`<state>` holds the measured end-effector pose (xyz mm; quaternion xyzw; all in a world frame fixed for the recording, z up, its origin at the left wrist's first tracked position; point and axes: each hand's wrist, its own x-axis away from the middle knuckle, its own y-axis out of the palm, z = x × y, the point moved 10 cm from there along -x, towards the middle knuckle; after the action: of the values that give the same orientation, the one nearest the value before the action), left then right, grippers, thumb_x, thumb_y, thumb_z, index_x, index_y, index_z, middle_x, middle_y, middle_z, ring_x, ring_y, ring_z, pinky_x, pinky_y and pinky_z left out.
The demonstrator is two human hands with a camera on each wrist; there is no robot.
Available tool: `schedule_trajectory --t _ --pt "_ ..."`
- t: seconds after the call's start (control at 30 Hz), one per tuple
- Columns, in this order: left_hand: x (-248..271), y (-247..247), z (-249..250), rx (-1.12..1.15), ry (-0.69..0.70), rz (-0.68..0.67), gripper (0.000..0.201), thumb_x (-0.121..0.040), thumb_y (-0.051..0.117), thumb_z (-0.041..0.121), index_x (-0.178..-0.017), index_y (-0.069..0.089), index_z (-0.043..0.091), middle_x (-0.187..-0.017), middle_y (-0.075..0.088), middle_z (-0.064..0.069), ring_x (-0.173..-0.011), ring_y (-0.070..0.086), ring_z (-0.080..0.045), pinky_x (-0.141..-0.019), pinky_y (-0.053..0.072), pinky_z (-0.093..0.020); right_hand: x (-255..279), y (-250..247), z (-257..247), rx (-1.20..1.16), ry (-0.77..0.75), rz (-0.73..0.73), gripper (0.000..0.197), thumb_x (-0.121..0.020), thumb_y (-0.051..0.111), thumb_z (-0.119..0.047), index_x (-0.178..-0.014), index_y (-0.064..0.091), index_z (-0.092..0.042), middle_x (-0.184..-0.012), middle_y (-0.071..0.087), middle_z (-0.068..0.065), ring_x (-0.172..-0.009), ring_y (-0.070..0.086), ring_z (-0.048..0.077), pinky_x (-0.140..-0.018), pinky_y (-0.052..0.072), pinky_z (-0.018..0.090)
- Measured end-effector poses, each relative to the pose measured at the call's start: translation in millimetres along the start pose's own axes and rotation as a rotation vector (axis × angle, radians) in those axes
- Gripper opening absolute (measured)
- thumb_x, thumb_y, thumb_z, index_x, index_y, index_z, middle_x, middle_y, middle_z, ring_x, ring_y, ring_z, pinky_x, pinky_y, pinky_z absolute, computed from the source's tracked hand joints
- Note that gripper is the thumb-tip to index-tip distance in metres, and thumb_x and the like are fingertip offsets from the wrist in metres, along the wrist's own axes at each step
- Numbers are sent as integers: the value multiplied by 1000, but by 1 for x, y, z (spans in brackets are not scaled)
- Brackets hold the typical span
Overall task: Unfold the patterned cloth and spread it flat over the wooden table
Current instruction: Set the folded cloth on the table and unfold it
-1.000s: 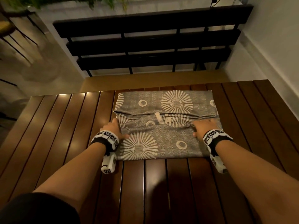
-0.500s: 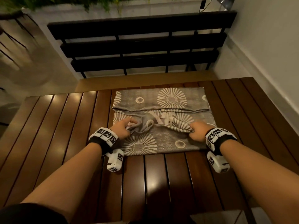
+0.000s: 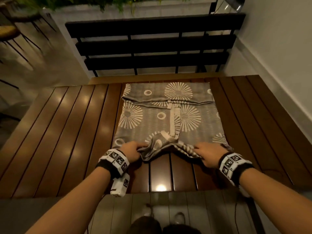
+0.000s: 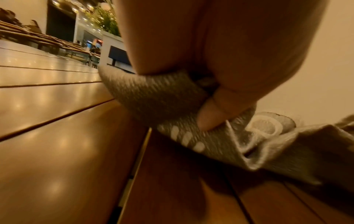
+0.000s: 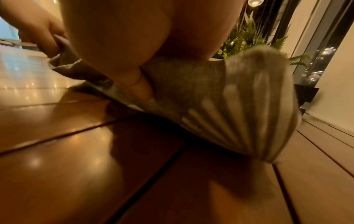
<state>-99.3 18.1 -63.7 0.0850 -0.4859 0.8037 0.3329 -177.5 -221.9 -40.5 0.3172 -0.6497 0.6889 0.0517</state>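
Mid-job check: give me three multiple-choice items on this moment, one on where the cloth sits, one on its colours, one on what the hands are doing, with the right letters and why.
1. Where does the patterned cloth lie on the wooden table?
A. hanging off the left edge
B. along the middle slats, from the far edge toward the person
C. on the floor beneath it

2. What colours is the cloth?
A. grey with cream sunbursts and rings
B. red and white checks
C. plain black

3. What are the left hand and right hand doing?
A. both resting flat on bare wood
B. only the right holds cloth
C. each pinches the cloth's near edge

Answers:
1 B, bare slats show on both sides in the head view.
2 A, the print is clear from above.
3 C, both wrist views show a thumb and fingers closed on fabric.
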Motion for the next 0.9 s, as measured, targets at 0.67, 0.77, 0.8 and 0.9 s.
schedule_trajectory --t 0.67,0.77,0.8,0.9 --pt "26 91 37 -512 157 -28 52 -94 32 60 -144 23 51 -162 4 -5 -147 0 -37 -116 10 -57 -23 54 -51 -360 332 159 57 -97 35 -34 -150 16 -38 -162 9 0 -148 8 26 -117 14 52" --pt "40 94 48 -468 288 -61 45 -91 42 57 -135 46 47 -157 24 -7 -143 18 -34 -114 20 -52 -10 52 -60 -351 241 173 53 -97 37 -37 -148 27 -37 -158 24 2 -144 22 25 -115 22 46" --pt "44 87 56 -405 359 -37 41 -91 46 53 -129 57 41 -148 40 -7 -136 32 -30 -110 29 -48 -6 47 -59 -372 200 194 48 -97 39 -37 -145 36 -35 -152 36 2 -138 32 24 -112 29 39" --pt "36 56 60 -250 375 139 41 -94 48 43 -131 57 28 -139 50 -7 -129 42 -27 -108 34 -41 3 28 -43 -436 188 288 40 -97 43 -31 -136 51 -28 -137 53 -1 -123 48 19 -96 38 29"
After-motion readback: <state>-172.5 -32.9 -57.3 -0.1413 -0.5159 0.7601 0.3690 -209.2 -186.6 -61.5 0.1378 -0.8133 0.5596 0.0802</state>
